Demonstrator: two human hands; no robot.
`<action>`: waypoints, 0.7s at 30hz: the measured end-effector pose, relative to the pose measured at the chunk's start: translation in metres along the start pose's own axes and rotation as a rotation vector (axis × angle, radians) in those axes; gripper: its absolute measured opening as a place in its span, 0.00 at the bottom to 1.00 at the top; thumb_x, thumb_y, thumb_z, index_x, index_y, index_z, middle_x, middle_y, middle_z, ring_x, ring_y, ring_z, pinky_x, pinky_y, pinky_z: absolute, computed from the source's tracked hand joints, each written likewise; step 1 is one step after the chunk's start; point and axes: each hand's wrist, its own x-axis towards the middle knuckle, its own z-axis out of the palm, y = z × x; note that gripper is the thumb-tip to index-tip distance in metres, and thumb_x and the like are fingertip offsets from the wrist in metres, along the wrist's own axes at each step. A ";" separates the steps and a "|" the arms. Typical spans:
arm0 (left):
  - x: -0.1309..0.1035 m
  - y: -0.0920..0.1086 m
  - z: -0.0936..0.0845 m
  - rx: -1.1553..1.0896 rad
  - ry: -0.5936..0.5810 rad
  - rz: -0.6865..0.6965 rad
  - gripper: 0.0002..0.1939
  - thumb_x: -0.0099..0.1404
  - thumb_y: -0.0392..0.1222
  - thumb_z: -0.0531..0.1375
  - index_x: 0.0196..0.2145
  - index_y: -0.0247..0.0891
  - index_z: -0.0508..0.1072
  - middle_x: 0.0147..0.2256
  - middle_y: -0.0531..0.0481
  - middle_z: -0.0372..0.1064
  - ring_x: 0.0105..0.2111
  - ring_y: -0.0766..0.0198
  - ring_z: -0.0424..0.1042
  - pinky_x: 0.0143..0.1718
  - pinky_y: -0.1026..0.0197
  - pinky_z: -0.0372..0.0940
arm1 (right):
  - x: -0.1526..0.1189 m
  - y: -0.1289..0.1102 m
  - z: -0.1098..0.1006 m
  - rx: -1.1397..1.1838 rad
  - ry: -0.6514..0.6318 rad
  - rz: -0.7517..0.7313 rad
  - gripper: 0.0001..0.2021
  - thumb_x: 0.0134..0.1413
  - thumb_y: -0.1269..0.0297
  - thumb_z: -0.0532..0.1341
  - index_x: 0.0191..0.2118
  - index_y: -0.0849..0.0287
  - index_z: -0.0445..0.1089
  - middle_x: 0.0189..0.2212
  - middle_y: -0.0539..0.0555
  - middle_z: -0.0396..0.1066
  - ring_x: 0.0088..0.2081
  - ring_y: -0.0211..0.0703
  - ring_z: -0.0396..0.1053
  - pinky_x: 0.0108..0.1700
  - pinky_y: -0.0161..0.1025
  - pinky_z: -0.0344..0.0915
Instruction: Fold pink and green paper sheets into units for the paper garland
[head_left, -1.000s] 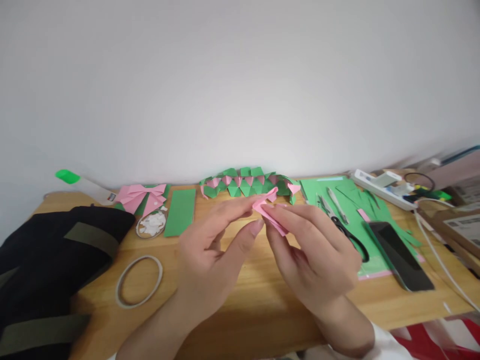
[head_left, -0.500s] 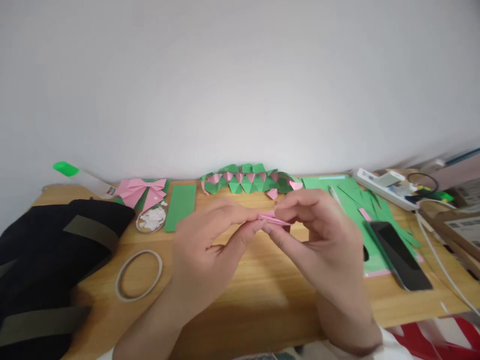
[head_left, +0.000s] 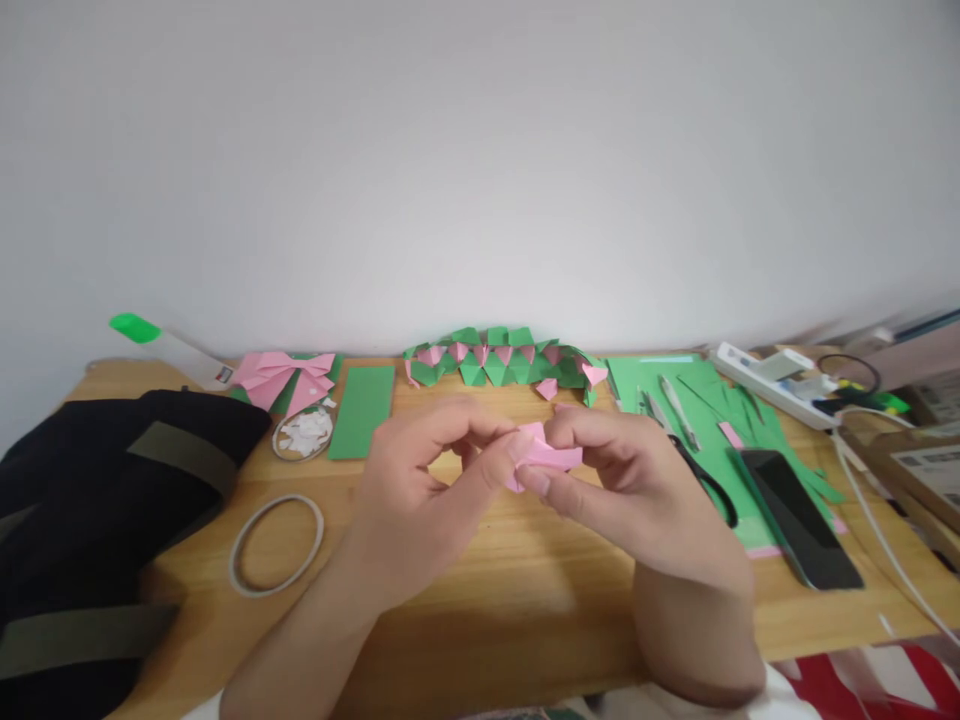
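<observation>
A small piece of folded pink paper [head_left: 551,457] is held between both hands above the middle of the wooden table [head_left: 510,620]. My left hand [head_left: 442,490] pinches its left part between thumb and fingers. On the other side my right hand [head_left: 637,490] grips the paper's right part, thumb below and fingers curled behind. Behind the hands, near the wall, lies a curved row of folded green and pink paper [head_left: 495,358], with a small pink folded piece [head_left: 547,389] in front of it.
Left: dark cloth [head_left: 82,520], tape ring [head_left: 238,560], white scraps [head_left: 306,434], pink bow [head_left: 285,378], green paper [head_left: 362,412]. Right: scissors [head_left: 709,480], white cutter [head_left: 679,410], phone [head_left: 799,520], power strip [head_left: 772,388] with a cable, cardboard boxes [head_left: 922,470].
The pink paper has turned so more of its folded face shows. My right hand has shifted slightly right and down, uncovering more of the scissors.
</observation>
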 end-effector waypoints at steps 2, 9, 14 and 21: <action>0.000 0.000 0.001 -0.024 -0.014 0.025 0.10 0.64 0.33 0.60 0.24 0.36 0.72 0.22 0.58 0.68 0.23 0.74 0.64 0.25 0.70 0.60 | 0.001 0.000 0.001 0.058 -0.039 0.010 0.14 0.56 0.69 0.63 0.23 0.58 0.60 0.20 0.44 0.55 0.23 0.30 0.53 0.23 0.31 0.52; -0.002 -0.001 0.002 -0.094 0.011 0.140 0.11 0.65 0.31 0.58 0.24 0.36 0.70 0.22 0.57 0.64 0.23 0.73 0.63 0.26 0.67 0.59 | 0.000 0.001 0.003 0.219 -0.099 -0.020 0.10 0.58 0.70 0.62 0.25 0.59 0.66 0.20 0.45 0.61 0.24 0.31 0.58 0.26 0.32 0.55; -0.002 0.000 0.008 -0.177 -0.001 0.089 0.10 0.67 0.34 0.57 0.28 0.38 0.70 0.24 0.58 0.67 0.25 0.73 0.66 0.28 0.69 0.61 | -0.002 0.002 0.004 0.234 0.040 -0.063 0.11 0.59 0.69 0.62 0.25 0.58 0.65 0.20 0.44 0.61 0.23 0.30 0.58 0.25 0.31 0.55; -0.002 0.005 0.007 0.069 -0.056 0.229 0.14 0.69 0.34 0.55 0.24 0.37 0.65 0.21 0.60 0.61 0.21 0.75 0.59 0.24 0.71 0.55 | -0.004 0.000 0.003 0.270 0.038 -0.072 0.10 0.60 0.68 0.62 0.27 0.57 0.66 0.21 0.44 0.62 0.22 0.29 0.58 0.23 0.30 0.56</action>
